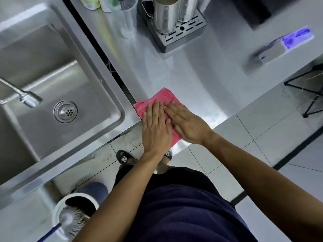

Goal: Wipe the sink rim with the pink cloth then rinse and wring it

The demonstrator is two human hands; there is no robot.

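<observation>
The pink cloth [164, 96] lies flat on the steel counter [183, 67], at the near edge just right of the sink's front right corner. My left hand [155, 130] and my right hand [187, 124] both rest palm-down on it, fingers straight and side by side, not gripping. The cloth's left edge touches the sink rim [111, 79]. The steel basin, with its drain [65, 111] and the faucet head [28, 98] above it, is to the left. No water is seen running.
A drip tray [190, 34] with steel cups stands at the back of the counter, with a clear tumbler [126, 20] and bottles to its left. A white device with a blue light [286, 44] lies far right. On the floor are a white bucket with a brush [75, 212] and a black stand [307, 89].
</observation>
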